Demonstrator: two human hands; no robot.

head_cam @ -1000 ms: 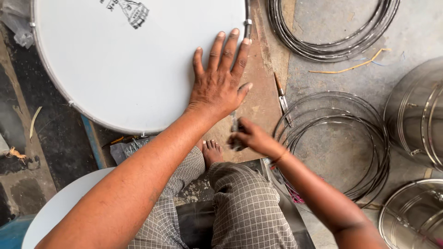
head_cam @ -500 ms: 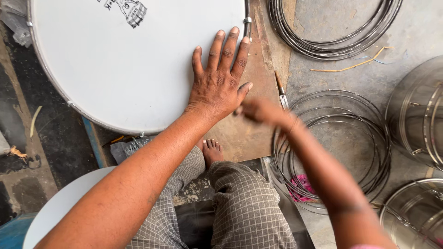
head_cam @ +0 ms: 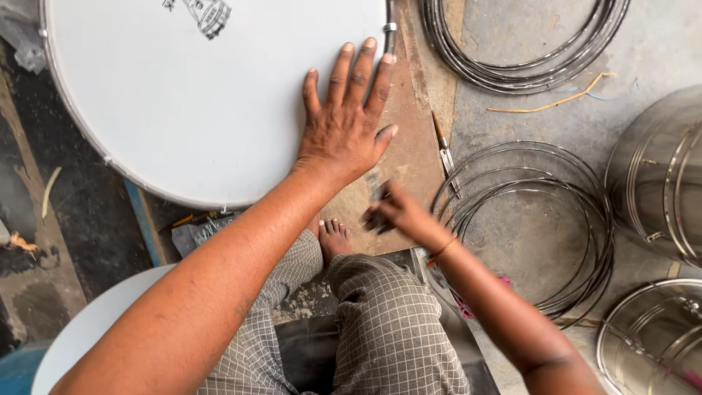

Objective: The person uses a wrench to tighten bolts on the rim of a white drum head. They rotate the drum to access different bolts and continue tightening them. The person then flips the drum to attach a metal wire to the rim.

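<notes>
The left hand (head_cam: 344, 132) lies flat on the big white drum (head_cam: 183, 95), fingers spread wide, its grip apart and holding nothing. It presses on the drum's skin near the rim at about 4 o'clock. The drum lies flat on the floor and fills the top left of the view.

The right hand (head_cam: 401, 213) is blurry. Its grip looks closed on a small dark thing (head_cam: 377, 213), just off the drum's edge, at 5 o'clock from the left hand. What that thing is, I cannot tell.

The step in hand looks like this: one hand pins the drum down while the other works beside the rim. I think any work at the rim needs the flat hand pressing hard, so the drum does not slide.

A thin metal tool (head_cam: 444, 153) lies on the brown board (head_cam: 413, 117), at 3 o'clock from the left hand. Wire rings (head_cam: 585, 212) lie right next to it and could catch the right arm. More rings (head_cam: 526, 66) lie at 1 o'clock. Two shiny steel shells (head_cam: 658, 175) stand far right. A bare foot (head_cam: 335, 238) rests at 6 o'clock, near the right hand.
</notes>
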